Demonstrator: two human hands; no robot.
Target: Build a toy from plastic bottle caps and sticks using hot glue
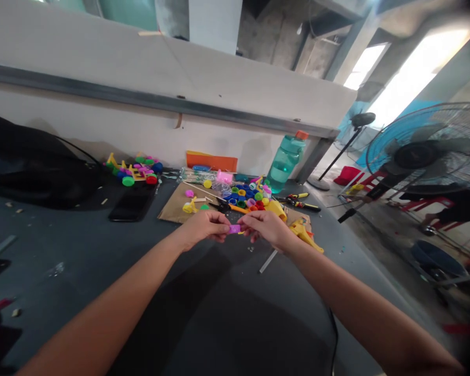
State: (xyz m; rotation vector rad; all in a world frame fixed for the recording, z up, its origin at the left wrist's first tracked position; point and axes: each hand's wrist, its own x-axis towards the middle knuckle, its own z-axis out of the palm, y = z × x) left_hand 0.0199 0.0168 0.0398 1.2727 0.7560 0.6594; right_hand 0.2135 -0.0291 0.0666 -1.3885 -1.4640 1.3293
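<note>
A small flat purple piece [235, 228] is pinched between my two hands above the dark table; its exact kind is too small to make out. My left hand [207, 227] grips its left end with thumb and fingers. At the other end, my right hand [265, 227] closes on it from the right. A bit of yellow shows just below the piece. Beyond my hands lie many coloured bottle caps [242, 192] in a heap on a sheet of brown cardboard [172, 208]. Yellow pieces [303, 232] rest beside my right wrist, and a glue stick [268, 261] lies beneath it.
A teal water bottle [284, 162] stands by the back panel, with yellow-and-black pliers [297, 201] near it. On the left are a black phone [132, 204], assembled colourful pieces [135, 169] and a black bag [27, 162]. A fan [419, 154] stands beyond the table's right edge.
</note>
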